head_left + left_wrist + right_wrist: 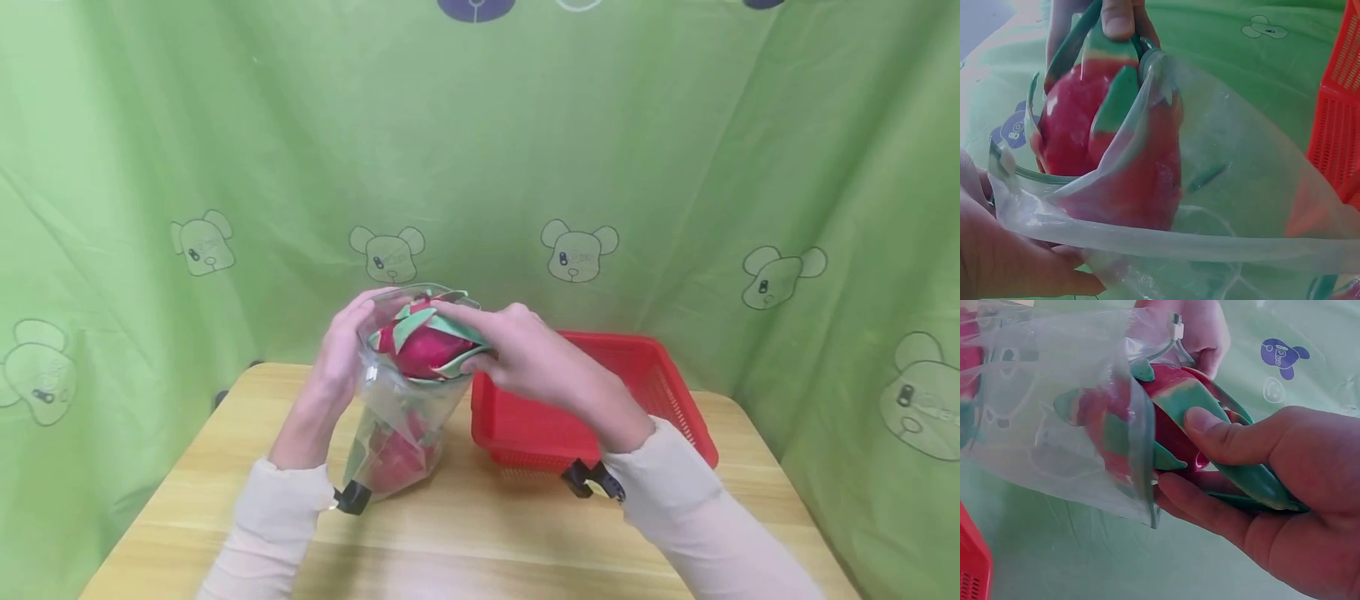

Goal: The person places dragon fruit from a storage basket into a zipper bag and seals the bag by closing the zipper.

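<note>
A pink-red dragon fruit [429, 346] with green scales sits partly inside the mouth of a clear slider bag [386, 396]. My right hand [528, 350] grips its leafy end, thumb on one side and fingers on the other, as the right wrist view shows. At the bag's left rim, my left hand [339, 354] holds the plastic edge near the opening. Through the plastic, another dragon fruit [397, 458] shows at the bottom of the bag, blurred by the film. The bag stands upright above the wooden table [465, 550].
A red plastic basket [656, 354] with perforated sides stands on the table to the right of the bag, partly behind my right forearm. A green curtain [480, 150] printed with bear heads hangs behind and at both sides of the table.
</note>
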`<state>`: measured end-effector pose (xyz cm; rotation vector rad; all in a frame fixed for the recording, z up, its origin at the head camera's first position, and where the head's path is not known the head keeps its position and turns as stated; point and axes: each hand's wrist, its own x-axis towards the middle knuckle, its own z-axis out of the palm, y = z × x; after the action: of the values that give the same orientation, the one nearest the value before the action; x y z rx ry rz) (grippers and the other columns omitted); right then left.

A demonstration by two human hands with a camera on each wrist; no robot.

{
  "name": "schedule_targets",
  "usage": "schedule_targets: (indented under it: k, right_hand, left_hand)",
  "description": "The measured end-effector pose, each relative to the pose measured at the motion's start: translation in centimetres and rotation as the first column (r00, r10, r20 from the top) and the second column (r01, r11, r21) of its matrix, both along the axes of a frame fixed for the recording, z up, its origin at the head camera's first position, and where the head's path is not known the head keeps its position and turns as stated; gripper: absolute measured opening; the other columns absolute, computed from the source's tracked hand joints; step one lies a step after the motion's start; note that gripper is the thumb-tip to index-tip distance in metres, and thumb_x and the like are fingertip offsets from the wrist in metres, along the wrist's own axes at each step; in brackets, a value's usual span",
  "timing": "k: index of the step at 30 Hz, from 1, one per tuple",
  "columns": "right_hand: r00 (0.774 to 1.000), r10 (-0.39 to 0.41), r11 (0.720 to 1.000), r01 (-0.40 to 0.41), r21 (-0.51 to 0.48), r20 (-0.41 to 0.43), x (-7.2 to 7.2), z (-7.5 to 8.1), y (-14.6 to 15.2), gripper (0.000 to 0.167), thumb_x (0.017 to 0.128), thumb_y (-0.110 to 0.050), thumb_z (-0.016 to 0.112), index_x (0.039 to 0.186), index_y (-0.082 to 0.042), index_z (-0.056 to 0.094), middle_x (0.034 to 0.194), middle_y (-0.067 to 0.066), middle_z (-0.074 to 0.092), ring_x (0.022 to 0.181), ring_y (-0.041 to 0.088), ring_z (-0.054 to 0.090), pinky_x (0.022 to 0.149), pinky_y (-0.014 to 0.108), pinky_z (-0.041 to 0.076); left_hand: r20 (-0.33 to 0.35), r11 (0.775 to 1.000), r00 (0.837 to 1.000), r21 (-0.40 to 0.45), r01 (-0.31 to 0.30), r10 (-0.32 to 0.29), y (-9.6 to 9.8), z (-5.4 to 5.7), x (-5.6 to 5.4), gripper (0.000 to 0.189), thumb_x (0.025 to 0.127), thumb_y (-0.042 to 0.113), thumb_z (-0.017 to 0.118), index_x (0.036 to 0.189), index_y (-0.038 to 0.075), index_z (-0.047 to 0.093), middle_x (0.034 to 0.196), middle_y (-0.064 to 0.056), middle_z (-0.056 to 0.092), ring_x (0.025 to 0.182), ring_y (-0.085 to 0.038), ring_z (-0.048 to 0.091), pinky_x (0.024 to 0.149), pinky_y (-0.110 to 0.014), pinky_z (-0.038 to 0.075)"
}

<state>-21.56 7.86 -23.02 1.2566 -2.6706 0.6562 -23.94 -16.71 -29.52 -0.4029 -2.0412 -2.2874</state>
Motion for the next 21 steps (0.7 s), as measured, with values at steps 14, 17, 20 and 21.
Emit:
schedule_targets:
  k: [14,17,20,21]
  right_hand:
    - [0.994,-0.079,0.986,0.067,-0.153,-0.073,-0.1,-1.0,-0.4,0.065,0.077,-0.009,0.090,0.138,-0.017,0.067,0.110,0.006,0.077,0.085,0.014,0.070,0.072,0.022,0.059]
    - [0.993,-0.081,0.977,0.063,-0.206,-0.080,-0.2,-1.5,-0.6,0.064,0.075,-0.010,0.091,0.135,-0.015,0.068,0.107,0.006,0.077,0.088,0.015,0.071,0.081,0.025,0.060]
    - [0.995,-0.068,0.966,0.049,-0.255,-0.068,-0.2,-2.0,-0.7,0.064,0.075,-0.012,0.091,0.135,-0.014,0.068,0.110,0.007,0.077,0.091,0.015,0.072,0.084,0.026,0.059]
    - [0.996,-0.061,0.963,0.043,-0.264,-0.060,-0.3,-2.2,-0.6,0.064,0.075,-0.012,0.090,0.135,-0.014,0.068,0.111,0.007,0.076,0.091,0.015,0.072,0.085,0.026,0.059]
  left_hand:
    - [0.036,0.996,0.999,0.088,0.028,-0.031,-0.1,-0.2,0.4,0.047,0.111,0.025,0.025,0.147,0.005,0.046,0.150,-0.019,0.052,0.138,-0.028,0.049,0.117,-0.058,0.031]
    - [0.033,0.993,0.999,0.113,0.017,-0.020,0.0,-0.4,0.5,0.047,0.111,0.025,0.023,0.148,0.005,0.046,0.150,-0.020,0.051,0.138,-0.026,0.049,0.116,-0.055,0.033]
    - [0.040,0.989,0.999,0.150,-0.011,0.005,0.0,-0.6,0.8,0.048,0.111,0.024,0.022,0.149,0.006,0.045,0.150,-0.021,0.051,0.138,-0.025,0.049,0.116,-0.052,0.034]
    - [0.044,0.987,0.999,0.161,-0.020,0.013,0.0,-0.6,0.8,0.048,0.111,0.024,0.022,0.149,0.006,0.045,0.150,-0.021,0.051,0.138,-0.024,0.049,0.116,-0.052,0.034]
